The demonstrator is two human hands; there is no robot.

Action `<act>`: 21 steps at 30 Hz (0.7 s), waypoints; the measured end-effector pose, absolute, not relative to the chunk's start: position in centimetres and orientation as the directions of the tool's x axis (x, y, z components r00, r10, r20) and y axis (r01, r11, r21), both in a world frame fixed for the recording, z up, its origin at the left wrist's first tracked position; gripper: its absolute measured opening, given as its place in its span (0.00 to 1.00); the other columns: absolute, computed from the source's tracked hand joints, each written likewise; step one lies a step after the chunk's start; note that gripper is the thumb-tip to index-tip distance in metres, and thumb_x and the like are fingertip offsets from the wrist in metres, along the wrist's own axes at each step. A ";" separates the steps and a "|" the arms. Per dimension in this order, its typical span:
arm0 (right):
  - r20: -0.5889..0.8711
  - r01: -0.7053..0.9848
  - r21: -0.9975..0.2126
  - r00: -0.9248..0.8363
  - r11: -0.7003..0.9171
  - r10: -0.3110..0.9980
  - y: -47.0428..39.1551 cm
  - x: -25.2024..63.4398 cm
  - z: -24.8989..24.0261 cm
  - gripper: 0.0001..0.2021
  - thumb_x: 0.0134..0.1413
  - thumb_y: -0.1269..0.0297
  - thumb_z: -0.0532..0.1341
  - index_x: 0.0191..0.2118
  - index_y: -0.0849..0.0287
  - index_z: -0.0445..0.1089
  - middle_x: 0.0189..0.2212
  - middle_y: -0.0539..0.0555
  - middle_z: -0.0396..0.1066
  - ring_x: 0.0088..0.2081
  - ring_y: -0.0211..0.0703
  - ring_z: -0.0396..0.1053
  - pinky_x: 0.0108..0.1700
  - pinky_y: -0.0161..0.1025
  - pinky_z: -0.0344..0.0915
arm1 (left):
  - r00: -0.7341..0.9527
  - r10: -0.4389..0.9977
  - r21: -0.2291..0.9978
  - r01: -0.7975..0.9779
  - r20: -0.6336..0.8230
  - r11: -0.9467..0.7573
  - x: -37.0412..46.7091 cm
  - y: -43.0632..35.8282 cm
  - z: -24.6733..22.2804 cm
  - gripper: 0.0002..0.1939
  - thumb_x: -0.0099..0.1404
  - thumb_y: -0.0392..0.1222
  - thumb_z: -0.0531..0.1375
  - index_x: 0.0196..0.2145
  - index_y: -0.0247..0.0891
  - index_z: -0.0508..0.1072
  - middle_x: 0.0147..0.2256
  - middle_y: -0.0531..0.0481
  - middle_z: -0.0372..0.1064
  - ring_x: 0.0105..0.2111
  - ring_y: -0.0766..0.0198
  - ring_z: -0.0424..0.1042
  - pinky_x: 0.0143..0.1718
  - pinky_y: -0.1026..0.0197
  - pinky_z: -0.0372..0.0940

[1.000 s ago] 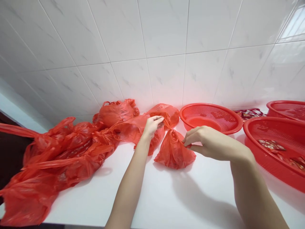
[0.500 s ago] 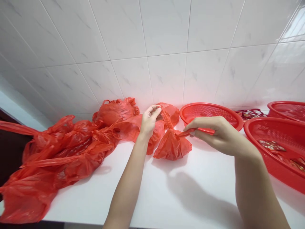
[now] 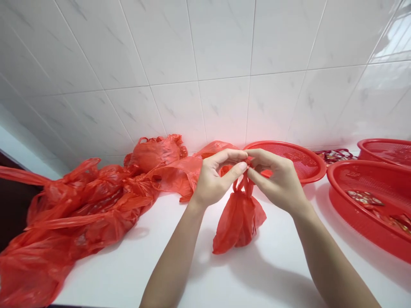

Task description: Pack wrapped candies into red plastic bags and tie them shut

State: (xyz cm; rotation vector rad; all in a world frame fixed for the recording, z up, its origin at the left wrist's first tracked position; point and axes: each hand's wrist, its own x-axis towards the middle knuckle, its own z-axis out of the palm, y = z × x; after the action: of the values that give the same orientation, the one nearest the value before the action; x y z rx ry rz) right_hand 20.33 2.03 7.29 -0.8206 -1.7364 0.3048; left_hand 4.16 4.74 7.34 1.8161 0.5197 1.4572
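A small red plastic bag (image 3: 239, 222) hangs by its handles between my two hands, over the white table (image 3: 154, 261). My left hand (image 3: 216, 177) pinches the handle ends from the left with thumb and fingertips. From the right, my right hand (image 3: 276, 177) pinches the same handles, its fingertips touching those of the left. The fingers partly hide the gathered top of the bag. What the bag contains cannot be made out.
A heap of red plastic bags (image 3: 96, 201) covers the table's left side. At the back stands a red basket (image 3: 298, 156); a larger red basket (image 3: 353, 218) with patterned packets (image 3: 366, 197) is at right, another basket (image 3: 385, 149) behind it. White wall tiles (image 3: 221, 102) rise behind.
My hands were apart, each pulling one handle of the bag sideways. Now they have come together above it, and the bag hangs below them, nearer to me.
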 end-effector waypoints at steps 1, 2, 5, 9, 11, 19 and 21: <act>0.741 0.369 -0.596 -0.090 0.713 0.665 1.9 20.3 7.4 0.13 0.57 0.74 0.60 0.45 0.56 0.76 0.27 0.46 0.76 0.28 0.37 0.74 0.31 0.34 0.70 | 0.277 0.708 0.756 -0.140 0.650 -0.640 4.3 4.7 7.2 0.11 0.63 0.41 0.67 0.43 0.38 0.77 0.41 0.47 0.77 0.44 0.59 0.77 0.50 0.56 0.72; 0.744 0.369 -0.606 -0.052 0.705 0.666 1.8 20.4 7.5 0.12 0.56 0.74 0.61 0.44 0.56 0.77 0.25 0.46 0.75 0.26 0.37 0.73 0.30 0.34 0.70 | 0.281 0.715 0.765 -0.149 0.640 -0.627 4.4 4.6 7.1 0.15 0.62 0.42 0.68 0.47 0.40 0.76 0.43 0.46 0.76 0.47 0.58 0.76 0.51 0.55 0.71; 0.753 0.349 -0.624 0.031 0.699 0.657 1.6 20.6 7.8 0.10 0.55 0.75 0.60 0.39 0.57 0.77 0.24 0.46 0.75 0.25 0.36 0.72 0.30 0.35 0.69 | 0.366 0.744 0.825 -0.161 0.559 -0.541 5.1 4.5 6.7 0.33 0.56 0.43 0.73 0.58 0.45 0.68 0.52 0.45 0.71 0.53 0.55 0.72 0.54 0.51 0.68; 0.764 0.355 -0.627 0.108 0.693 0.636 1.5 21.2 8.1 0.09 0.54 0.74 0.61 0.36 0.57 0.77 0.23 0.45 0.73 0.24 0.36 0.71 0.29 0.34 0.69 | 0.581 0.726 0.916 -0.092 0.368 -0.391 6.2 4.6 5.8 0.26 0.62 0.43 0.69 0.56 0.45 0.69 0.48 0.46 0.70 0.48 0.55 0.72 0.47 0.53 0.70; 0.773 0.376 -0.619 0.140 0.690 0.618 1.5 21.6 8.1 0.07 0.54 0.73 0.62 0.35 0.57 0.77 0.22 0.45 0.73 0.23 0.36 0.71 0.28 0.34 0.69 | 0.631 0.712 0.935 -0.060 0.308 -0.350 6.7 4.9 5.2 0.22 0.64 0.42 0.67 0.55 0.44 0.69 0.43 0.47 0.71 0.45 0.56 0.73 0.45 0.54 0.69; 0.775 0.455 -0.611 0.177 0.648 0.607 1.7 23.1 8.7 0.04 0.52 0.72 0.64 0.30 0.57 0.76 0.22 0.47 0.75 0.23 0.37 0.72 0.25 0.32 0.68 | 0.720 0.666 0.960 -0.001 0.195 -0.280 8.3 6.3 2.8 0.06 0.70 0.39 0.53 0.36 0.38 0.68 0.30 0.51 0.68 0.34 0.63 0.70 0.42 0.58 0.65; 0.782 0.458 -0.603 0.179 0.653 0.597 1.6 23.3 8.9 0.05 0.51 0.72 0.64 0.29 0.57 0.75 0.23 0.47 0.76 0.24 0.37 0.73 0.25 0.32 0.69 | 0.738 0.654 0.965 0.008 0.170 -0.260 8.5 6.2 2.8 0.05 0.68 0.38 0.53 0.37 0.39 0.68 0.29 0.52 0.68 0.33 0.63 0.69 0.42 0.58 0.63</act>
State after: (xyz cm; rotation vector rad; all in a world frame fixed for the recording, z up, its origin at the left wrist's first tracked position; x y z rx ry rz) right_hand 23.25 1.64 8.93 -0.9395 -1.4517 0.1217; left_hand 8.47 6.17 2.77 1.7422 0.5251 0.6708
